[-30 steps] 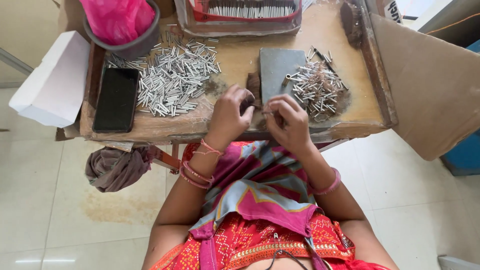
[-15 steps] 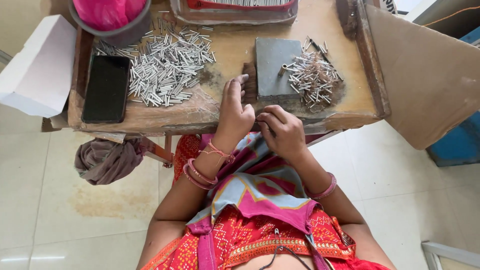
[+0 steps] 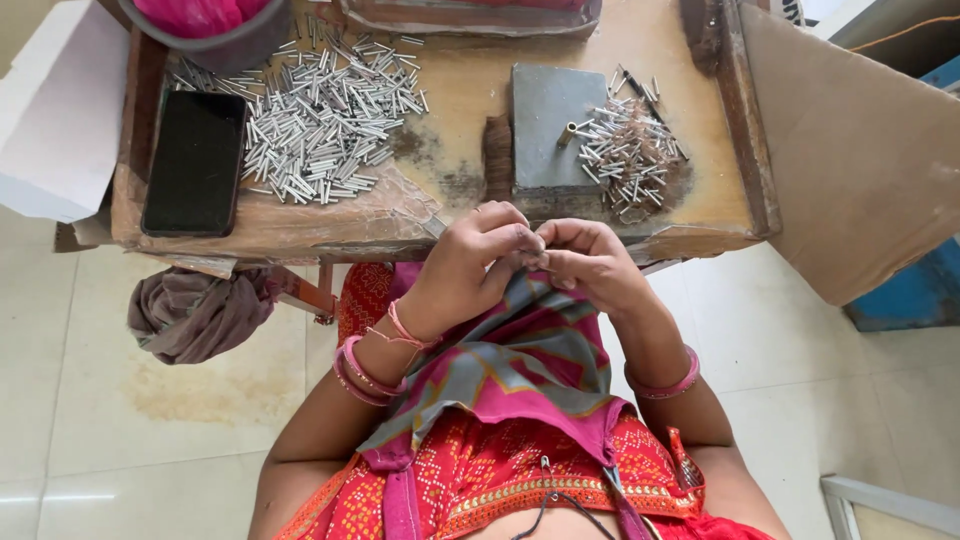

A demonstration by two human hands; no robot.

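Closest to the camera was a lap in red and pink cloth, with a grey and pink scarf (image 3: 520,350) lying over it. Just past it, the left hand (image 3: 470,265) and the right hand (image 3: 590,262) met fingertip to fingertip at the near edge of the low wooden table (image 3: 460,90). Both hands were curled and pinched tight on something very small between them; it was too small to tell what it was. Pink bangles (image 3: 365,372) sat on the left wrist and 1 pink bangle (image 3: 660,385) on the right. At 12 o'clock from the hands, a flat grey metal block (image 3: 545,125) lay on the table. At about 1 o'clock, touching the block's right side, was a small heap of short silver tubes (image 3: 630,150). At 11 o'clock, well apart from the hands, a bigger heap of silver tubes (image 3: 320,120) was spread out. At 10 o'clock, a black phone (image 3: 195,162) lay flat beside that heap. Below the table's left end, at 9 o'clock, hung a bunched brown cloth (image 3: 190,310). Far off at 11 o'clock stood a grey bowl (image 3: 240,45) with something pink inside.
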